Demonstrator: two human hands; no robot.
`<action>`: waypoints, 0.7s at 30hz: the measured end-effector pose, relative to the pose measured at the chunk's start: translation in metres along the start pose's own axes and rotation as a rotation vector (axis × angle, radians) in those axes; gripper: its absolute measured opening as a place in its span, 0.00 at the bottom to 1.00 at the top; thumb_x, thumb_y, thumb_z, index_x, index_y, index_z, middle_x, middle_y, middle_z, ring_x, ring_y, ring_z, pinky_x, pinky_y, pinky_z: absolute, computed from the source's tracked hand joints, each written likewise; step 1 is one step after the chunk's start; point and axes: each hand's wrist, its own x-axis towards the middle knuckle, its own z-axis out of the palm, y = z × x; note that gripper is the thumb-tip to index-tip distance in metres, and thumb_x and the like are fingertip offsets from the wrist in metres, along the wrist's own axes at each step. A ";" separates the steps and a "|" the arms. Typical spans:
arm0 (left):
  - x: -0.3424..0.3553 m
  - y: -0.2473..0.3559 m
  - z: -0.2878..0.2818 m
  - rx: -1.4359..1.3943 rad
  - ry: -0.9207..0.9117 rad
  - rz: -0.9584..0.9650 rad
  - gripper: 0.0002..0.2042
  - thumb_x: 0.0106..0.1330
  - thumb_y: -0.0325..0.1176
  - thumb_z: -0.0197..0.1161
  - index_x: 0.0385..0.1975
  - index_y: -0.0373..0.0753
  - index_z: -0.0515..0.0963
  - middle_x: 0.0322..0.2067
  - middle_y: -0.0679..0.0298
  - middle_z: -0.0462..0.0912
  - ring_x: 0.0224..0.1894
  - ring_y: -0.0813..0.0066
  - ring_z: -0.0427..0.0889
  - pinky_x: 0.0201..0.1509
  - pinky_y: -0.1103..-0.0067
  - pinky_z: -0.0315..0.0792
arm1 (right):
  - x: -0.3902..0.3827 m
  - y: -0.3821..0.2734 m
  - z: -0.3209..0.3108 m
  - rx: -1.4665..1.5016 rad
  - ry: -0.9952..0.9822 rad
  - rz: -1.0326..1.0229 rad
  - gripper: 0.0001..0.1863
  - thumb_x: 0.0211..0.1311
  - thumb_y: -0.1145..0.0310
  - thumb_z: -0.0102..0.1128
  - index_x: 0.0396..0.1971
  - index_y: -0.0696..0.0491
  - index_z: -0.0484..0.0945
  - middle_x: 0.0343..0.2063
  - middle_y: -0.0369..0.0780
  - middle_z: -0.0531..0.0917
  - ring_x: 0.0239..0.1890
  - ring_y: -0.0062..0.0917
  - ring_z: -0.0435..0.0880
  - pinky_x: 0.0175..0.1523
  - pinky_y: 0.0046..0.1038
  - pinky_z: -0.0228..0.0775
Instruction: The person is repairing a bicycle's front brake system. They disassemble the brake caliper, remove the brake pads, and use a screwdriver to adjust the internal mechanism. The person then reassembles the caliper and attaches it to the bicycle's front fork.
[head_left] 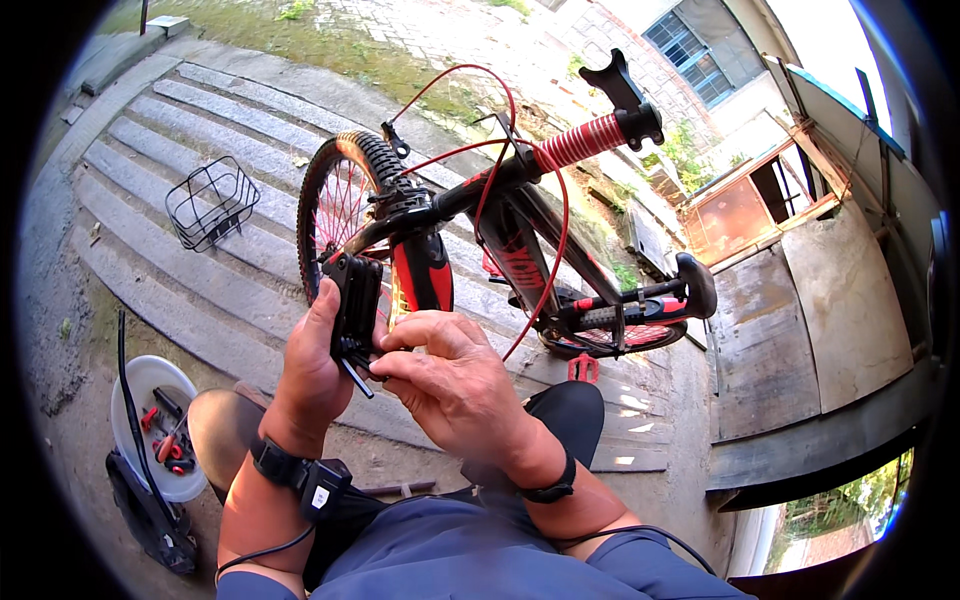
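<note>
Close in front of my body, my left hand (308, 368) is wrapped round a black, blocky folding hex key set (356, 300), thumb along its side. A thin metal key (357, 377) sticks out at its lower end. My right hand (450, 375) meets it there, thumb and fingertips pinched at the base of the keys. What exactly those fingertips grip is partly hidden. Just beyond both hands stands a black and red bicycle (520, 240), its front wheel (345, 205) to the left and its saddle (695, 285) to the right.
At lower left a white bucket (125, 405) holds several red and black tools, beside a black bag (145, 520). A black wire basket (212, 203) lies on the ridged stone slabs. Red cables (565, 215) loop above the bicycle frame. Wooden boards (840, 310) stand at right.
</note>
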 end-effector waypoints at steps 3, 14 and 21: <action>0.000 -0.001 -0.001 -0.013 -0.002 0.007 0.23 0.78 0.53 0.43 0.46 0.36 0.73 0.26 0.62 0.78 0.29 0.76 0.77 0.35 0.80 0.72 | 0.000 0.000 0.000 -0.001 0.004 0.022 0.12 0.51 0.74 0.70 0.37 0.51 0.82 0.41 0.37 0.81 0.47 0.34 0.79 0.53 0.34 0.68; 0.001 -0.005 -0.001 -0.005 0.015 0.032 0.27 0.77 0.56 0.43 0.50 0.34 0.75 0.26 0.66 0.79 0.28 0.79 0.77 0.34 0.82 0.71 | -0.002 0.001 0.009 -0.071 0.121 -0.030 0.11 0.51 0.73 0.69 0.36 0.51 0.80 0.42 0.38 0.80 0.45 0.35 0.79 0.52 0.35 0.68; 0.001 -0.009 -0.001 -0.059 0.035 0.042 0.28 0.77 0.56 0.42 0.50 0.33 0.75 0.27 0.65 0.79 0.30 0.78 0.77 0.38 0.81 0.72 | -0.003 0.004 0.019 -0.084 0.196 -0.029 0.10 0.50 0.73 0.68 0.32 0.52 0.78 0.42 0.39 0.80 0.45 0.36 0.80 0.53 0.35 0.68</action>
